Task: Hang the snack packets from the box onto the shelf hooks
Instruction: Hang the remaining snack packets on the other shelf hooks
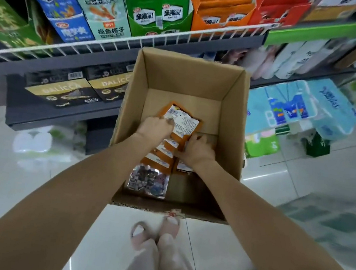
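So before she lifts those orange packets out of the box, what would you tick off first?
1. Left hand has hold of the orange packets: ok, its fingers curl on the top packet's edge.
2. Right hand supports the stack: ok, it grips the lower right side.
3. Packets come away as a neat bundle: cannot tell, several fan out under the hands.
4. Silvery packet stays clear of the lift: ok, it lies apart, nearer the box's near wall.
5. Cardboard box is open enough to lift through: ok, its top is wide open.
6. Free hook on the shelf: cannot tell, no hooks show in this view.
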